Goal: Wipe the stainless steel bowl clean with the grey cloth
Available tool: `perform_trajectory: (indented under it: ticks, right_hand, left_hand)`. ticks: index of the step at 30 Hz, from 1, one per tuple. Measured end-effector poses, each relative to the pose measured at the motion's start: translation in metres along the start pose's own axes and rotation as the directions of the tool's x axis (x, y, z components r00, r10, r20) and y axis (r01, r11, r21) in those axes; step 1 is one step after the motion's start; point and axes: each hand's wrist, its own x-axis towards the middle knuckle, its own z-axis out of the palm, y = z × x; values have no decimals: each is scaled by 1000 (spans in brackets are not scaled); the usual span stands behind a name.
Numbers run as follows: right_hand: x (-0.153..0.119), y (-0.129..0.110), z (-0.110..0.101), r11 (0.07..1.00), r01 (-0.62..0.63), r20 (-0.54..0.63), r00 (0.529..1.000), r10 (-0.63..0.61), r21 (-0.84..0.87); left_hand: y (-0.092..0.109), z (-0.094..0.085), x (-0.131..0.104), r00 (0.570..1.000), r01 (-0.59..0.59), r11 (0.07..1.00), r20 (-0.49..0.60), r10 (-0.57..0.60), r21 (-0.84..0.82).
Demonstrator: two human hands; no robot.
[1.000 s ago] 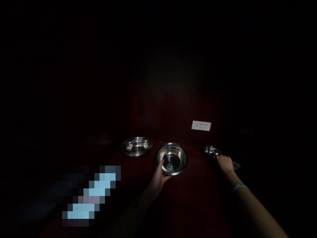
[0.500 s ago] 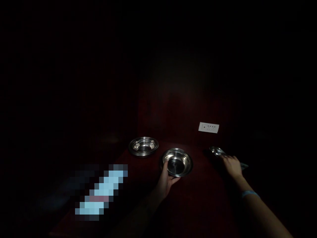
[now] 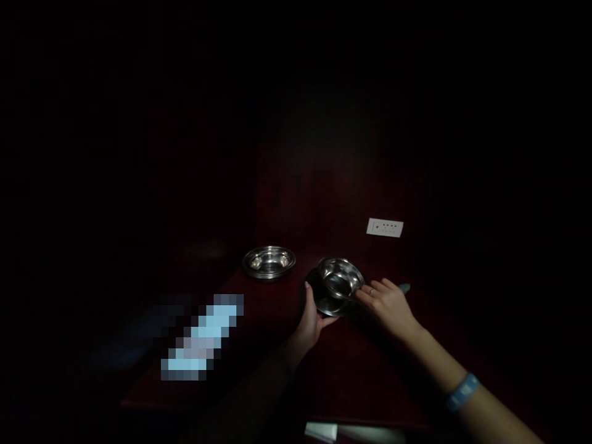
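My left hand (image 3: 308, 330) grips a shiny steel bowl (image 3: 333, 308) from its near left side, thumb on the rim and fingers underneath. Right above it, a second steel bowl (image 3: 341, 280) is tilted and covers much of the first one's inside. The near right rim of that upper bowl is pinched in my right hand (image 3: 388, 308), which wears a ring. Past the right knuckles a small greenish piece (image 3: 404, 288) sticks out; dim light hides what it is. Whether the two bowls touch is hard to see.
More steel bowls (image 3: 269, 275), seemingly stacked, stand at the back left of the dark red tabletop (image 3: 370, 382). A pixelated bright blue patch (image 3: 203, 339) lies left. On the back wall sits a white socket panel (image 3: 385, 227). Pale objects (image 3: 321, 430) show below the front edge.
My right hand has moved left from the right side of the table, bringing a steel bowl over the one in my left hand. The greenish piece moved along with it.
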Motion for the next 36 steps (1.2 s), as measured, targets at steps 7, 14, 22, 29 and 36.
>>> perform_trajectory:
  ticks: [7,14,22,29,36]
  right_hand:
    - [15,-19,12,999,6,85,996,-9,44]
    - [22,-28,16,997,11,163,986,-23,78]
    - [24,-22,14,967,-43,247,969,-21,251]
    - [8,-2,35,571,-589,276,794,542,571]
    - [6,-13,90,-51,-645,547,600,584,762]
  left_hand:
    - [-3,-2,5,999,31,999,9,-30,-26]
    - [-6,-2,7,997,35,998,-66,-39,-61]
    - [-6,-5,8,996,65,998,-68,-66,-21]
    - [-3,-3,5,998,32,998,-61,-35,-47]
    - [-3,-1,4,1000,-2,1000,-31,2,17]
